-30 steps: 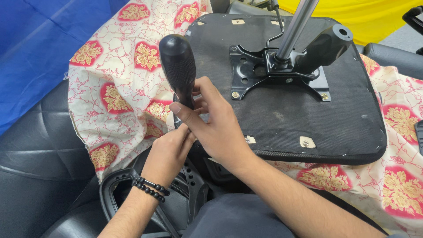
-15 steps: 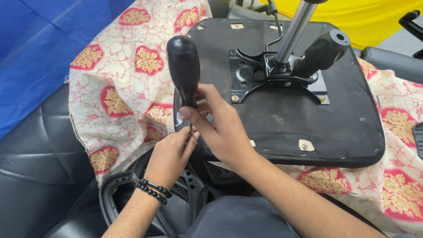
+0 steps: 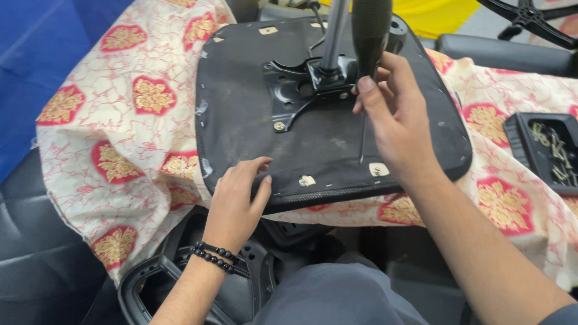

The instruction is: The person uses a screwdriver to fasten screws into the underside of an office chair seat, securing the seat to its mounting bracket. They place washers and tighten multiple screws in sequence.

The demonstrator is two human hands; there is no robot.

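Observation:
An upturned black chair seat [image 3: 241, 120] lies on a patterned cream-and-red cloth [image 3: 126, 132]. A black metal bracket [image 3: 289, 96] with a silver post [image 3: 333, 36] is fixed to its middle. My right hand [image 3: 394, 120] grips a screwdriver by its thick black handle [image 3: 370, 27]. The thin shaft [image 3: 363, 138] points down at the seat's near edge, close to a pale tab [image 3: 378, 170]. My left hand [image 3: 238, 201], with a black bead bracelet at the wrist, rests flat on the seat's near edge, fingers spread, holding nothing.
A black tray [image 3: 527, 150] with several screws sits on the cloth at the right. A black plastic chair part [image 3: 156, 283] lies below my left arm. Blue fabric [image 3: 36, 60] covers the far left, and a black chair base [image 3: 530, 18] shows at top right.
My right hand has carried the screwdriver from the seat's left edge to its right near edge. My left hand has let go of the shaft and now lies on the seat's rim.

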